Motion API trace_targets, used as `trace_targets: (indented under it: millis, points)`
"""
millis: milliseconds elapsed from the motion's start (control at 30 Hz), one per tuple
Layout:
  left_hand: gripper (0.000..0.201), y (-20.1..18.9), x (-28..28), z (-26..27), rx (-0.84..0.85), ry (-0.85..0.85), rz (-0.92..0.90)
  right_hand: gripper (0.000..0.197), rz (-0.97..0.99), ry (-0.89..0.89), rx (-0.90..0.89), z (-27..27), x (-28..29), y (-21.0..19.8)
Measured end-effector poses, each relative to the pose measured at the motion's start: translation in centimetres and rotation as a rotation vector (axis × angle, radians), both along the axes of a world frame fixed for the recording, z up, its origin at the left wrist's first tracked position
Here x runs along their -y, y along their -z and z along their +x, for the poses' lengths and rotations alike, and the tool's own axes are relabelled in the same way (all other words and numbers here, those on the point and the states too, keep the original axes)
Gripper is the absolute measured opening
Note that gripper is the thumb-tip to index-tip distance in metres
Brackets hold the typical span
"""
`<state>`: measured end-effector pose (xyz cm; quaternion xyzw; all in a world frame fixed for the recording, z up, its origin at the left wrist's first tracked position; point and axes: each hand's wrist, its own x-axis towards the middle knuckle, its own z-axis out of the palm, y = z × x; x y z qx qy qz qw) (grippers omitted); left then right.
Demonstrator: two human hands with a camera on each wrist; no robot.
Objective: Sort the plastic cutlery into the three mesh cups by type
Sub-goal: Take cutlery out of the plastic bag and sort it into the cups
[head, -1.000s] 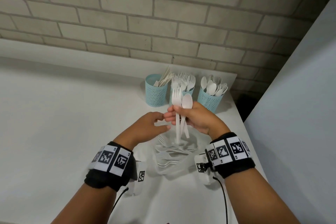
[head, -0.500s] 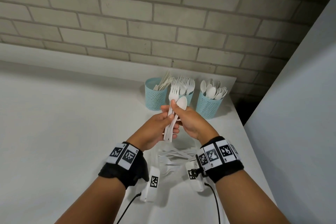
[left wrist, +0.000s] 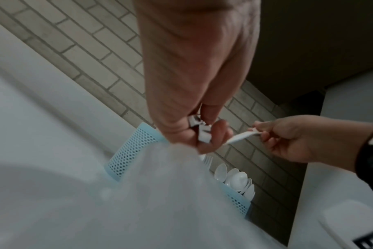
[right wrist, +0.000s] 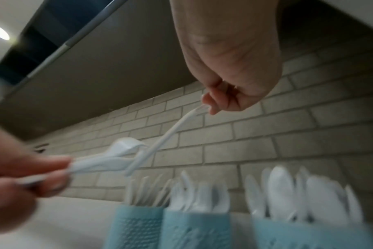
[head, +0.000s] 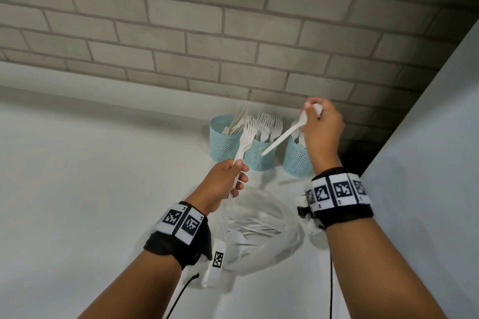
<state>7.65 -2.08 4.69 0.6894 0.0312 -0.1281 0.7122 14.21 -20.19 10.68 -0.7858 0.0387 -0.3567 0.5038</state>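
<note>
My left hand grips a white plastic fork by its handle, tines up, in front of the cups. My right hand is raised above the right cup and pinches a white spoon at its bowl end, handle slanting down-left. Three light-blue mesh cups stand in a row by the wall: the left cup holds knives, the middle cup forks, the right cup spoons. In the right wrist view the spoon crosses the fork above the cups.
A clear bowl with several loose white pieces of cutlery sits on the white counter between my wrists. A brick wall runs behind the cups. A pale panel closes off the right side.
My right hand held the fork and spoon together before. The left hand has taken the fork, and the right hand has lifted the spoon up and to the right, over the right cup.
</note>
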Motion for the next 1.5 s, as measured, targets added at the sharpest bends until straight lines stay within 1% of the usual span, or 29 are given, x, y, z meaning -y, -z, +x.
trace_targets:
  millis: [67,167,233,300,367,467,567,633,667,700,767,800,833,867,900,967,1000,1033,1067,1100,1167,1233,1333,1367,1400,1433,1467,1500]
  points:
    - [0.029,0.0,0.1,0.2,0.02,-0.002,0.016,0.02,-0.148,0.123,0.064,0.3,1.4,-1.2]
    - [0.032,0.0,0.2,0.4,0.046,0.003,0.013,0.029,-0.338,0.269,0.104,1.1,3.0,-2.0]
    - [0.032,0.0,0.4,0.4,0.056,0.015,0.001,0.03,-0.426,0.304,0.118,2.0,3.7,-1.6]
    - [0.033,-0.1,0.5,0.5,0.056,0.028,-0.007,0.028,-0.521,0.302,0.094,2.9,4.0,-0.7]
    - [0.032,-0.1,0.5,0.5,0.045,0.047,-0.027,0.026,-0.619,0.283,0.013,3.6,4.0,0.5]
    - [0.033,-0.1,0.4,0.6,0.007,0.084,-0.068,0.026,-0.727,0.23,-0.166,4.2,4.1,3.0]
    - [0.035,-0.1,0.3,0.7,-0.01,0.108,-0.081,0.025,-0.93,0.166,-0.308,4.5,4.4,5.2]
    - [0.036,0.1,0.2,0.7,0.006,0.112,-0.068,0.027,-0.966,0.152,-0.358,4.6,4.2,5.5]
    - [0.036,0.1,0.3,0.8,0.012,0.108,-0.058,0.029,-0.95,0.156,-0.355,4.6,3.7,5.3]
    - [0.036,0.3,0.3,0.8,0.015,0.102,-0.049,0.031,-0.908,0.16,-0.315,4.2,3.1,5.0]
    - [0.037,0.5,0.4,0.8,0.019,0.093,-0.044,0.035,-0.776,0.106,-0.147,2.9,1.4,4.0]
    - [0.037,0.6,0.4,0.8,0.019,0.086,-0.052,0.037,-0.688,0.02,-0.089,2.1,0.5,3.5]
    - [0.037,0.6,0.5,0.8,0.019,0.076,-0.06,0.037,-0.575,-0.104,-0.093,1.1,-0.5,2.9]
    - [0.036,0.6,0.6,0.8,0.018,0.065,-0.065,0.037,-0.451,-0.236,-0.158,0.3,-1.6,2.5]
    - [0.035,0.7,0.7,0.8,0.02,0.055,-0.068,0.04,-0.342,-0.353,-0.258,-0.5,-2.5,2.3]
    - [0.033,0.9,1.0,0.7,0.04,0.051,-0.05,0.047,-0.17,-0.505,-0.465,-1.4,-3.9,2.4]
    - [0.031,0.9,1.2,0.6,0.065,0.055,-0.01,0.05,-0.073,-0.556,-0.554,-1.5,-4.3,2.7]
    - [0.028,1.0,1.3,0.5,0.107,0.058,0.073,0.05,0.036,-0.598,-0.613,-1.7,-4.7,2.9]
    - [0.025,1.2,1.4,0.4,0.171,0.057,0.197,0.05,0.13,-0.625,-0.643,-1.7,-5.0,3.3]
    - [0.021,1.4,1.5,0.5,0.25,0.051,0.34,0.05,0.184,-0.627,-0.653,-1.8,-5.3,3.6]
    - [0.02,2.0,1.6,0.5,0.387,0.031,0.595,0.054,0.195,-0.58,-0.673,-1.8,-5.9,4.1]
    - [0.028,2.3,1.7,0.3,0.45,0.03,0.731,0.052,0.17,-0.531,-0.702,-1.6,-6.3,4.6]
    - [0.033,2.4,1.8,0.2,0.462,0.044,0.793,0.031,0.063,-0.436,-0.757,-0.9,-5.9,4.8]
    - [0.033,2.3,1.7,0.2,0.452,0.048,0.799,0.02,0.07,-0.418,-0.761,-0.6,-5.6,4.6]
    - [0.032,2.3,1.6,0.3,0.44,0.048,0.8,0.01,0.118,-0.411,-0.754,-0.3,-5.2,4.1]
    - [0.032,2.3,1.3,0.4,0.423,0.04,0.79,0.009,0.183,-0.398,-0.72,0.0,-4.6,3.5]
    - [0.034,2.3,1.1,0.4,0.398,0.028,0.78,0.012,0.237,-0.361,-0.66,0.4,-4.0,2.7]
    - [0.044,2.3,0.8,0.4,0.365,0.02,0.783,0.013,0.264,-0.301,-0.558,0.8,-3.2,1.9]
